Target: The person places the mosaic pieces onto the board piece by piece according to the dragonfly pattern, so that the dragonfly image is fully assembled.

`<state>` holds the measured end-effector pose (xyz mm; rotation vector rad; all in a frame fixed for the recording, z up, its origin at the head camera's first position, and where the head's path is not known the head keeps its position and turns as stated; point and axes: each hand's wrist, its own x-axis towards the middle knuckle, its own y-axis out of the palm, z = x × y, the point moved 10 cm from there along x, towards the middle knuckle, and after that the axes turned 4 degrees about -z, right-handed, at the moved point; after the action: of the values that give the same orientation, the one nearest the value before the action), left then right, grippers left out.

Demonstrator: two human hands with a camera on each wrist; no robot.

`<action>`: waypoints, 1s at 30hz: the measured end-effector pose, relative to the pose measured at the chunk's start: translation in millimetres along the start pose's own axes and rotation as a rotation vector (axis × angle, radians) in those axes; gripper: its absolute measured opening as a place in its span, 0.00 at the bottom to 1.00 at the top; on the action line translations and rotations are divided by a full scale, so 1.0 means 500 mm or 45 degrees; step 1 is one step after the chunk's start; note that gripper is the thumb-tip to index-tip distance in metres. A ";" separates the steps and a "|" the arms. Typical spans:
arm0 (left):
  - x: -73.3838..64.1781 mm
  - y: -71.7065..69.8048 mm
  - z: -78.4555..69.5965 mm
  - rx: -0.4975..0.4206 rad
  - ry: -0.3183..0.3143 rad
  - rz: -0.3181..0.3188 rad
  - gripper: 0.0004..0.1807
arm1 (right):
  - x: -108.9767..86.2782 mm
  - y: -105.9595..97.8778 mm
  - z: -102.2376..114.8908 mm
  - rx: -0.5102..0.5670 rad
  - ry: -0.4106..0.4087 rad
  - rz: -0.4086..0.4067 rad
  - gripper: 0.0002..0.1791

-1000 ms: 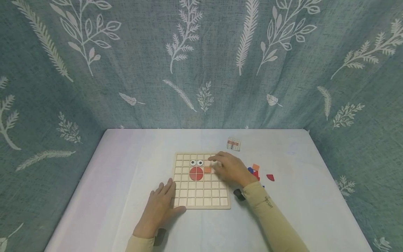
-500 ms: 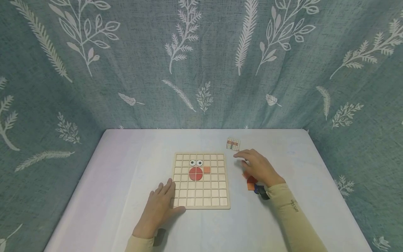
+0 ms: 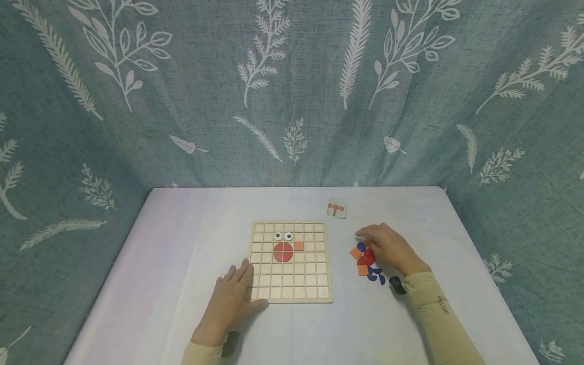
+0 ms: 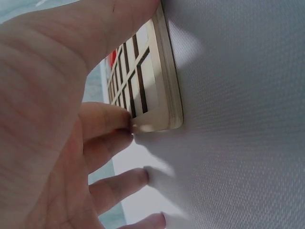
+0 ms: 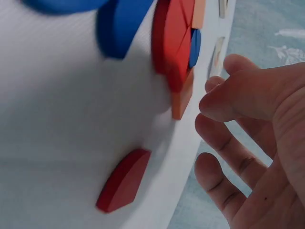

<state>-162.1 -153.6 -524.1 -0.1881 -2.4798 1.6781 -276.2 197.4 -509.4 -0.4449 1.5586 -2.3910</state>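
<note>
A wooden grid board [image 3: 299, 280] lies on the table; my left hand [image 3: 230, 301] rests at its near left corner. In the left wrist view, the thumb lies along one side of the board [image 4: 167, 90] and a finger touches the other. On the board are two eye discs [image 3: 283, 236], a red disc [image 3: 283, 252] made of quarter pieces and an orange square [image 3: 298, 246]. My right hand [image 3: 392, 248], fingers loosely bent and nothing seen between them, hovers beside loose red pieces [image 3: 365, 259]. A separate red quarter piece [image 5: 124, 183] lies below it in the right wrist view.
Loose orange squares [image 3: 362, 270] and blue rounded pieces [image 3: 381, 279] lie around the red ones, right of the board. A small patterned card [image 3: 337, 208] lies behind them. A leaf-patterned curtain [image 3: 292, 152] hangs around the white table [image 3: 196, 213].
My right hand has moved from over the board, right to the far side of the loose pieces, uncovering most of them. The orange square stays on the board. My left hand has kept its place.
</note>
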 end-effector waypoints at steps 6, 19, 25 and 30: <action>0.000 0.002 0.002 0.007 -0.005 0.003 0.52 | -0.013 0.006 -0.015 -0.020 0.022 0.023 0.20; -0.002 -0.001 0.001 0.001 0.016 -0.026 0.52 | -0.029 -0.005 -0.036 -0.041 0.076 -0.017 0.21; -0.002 -0.003 -0.001 0.006 0.019 -0.014 0.51 | -0.038 -0.008 -0.045 -0.049 0.100 -0.029 0.22; -0.001 0.001 0.002 -0.001 0.017 -0.013 0.52 | -0.040 -0.007 -0.053 -0.074 0.111 -0.031 0.21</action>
<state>-161.7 -154.4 -525.1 -0.1856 -2.4680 1.6662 -268.1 228.7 -518.8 -0.3780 1.6732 -2.4188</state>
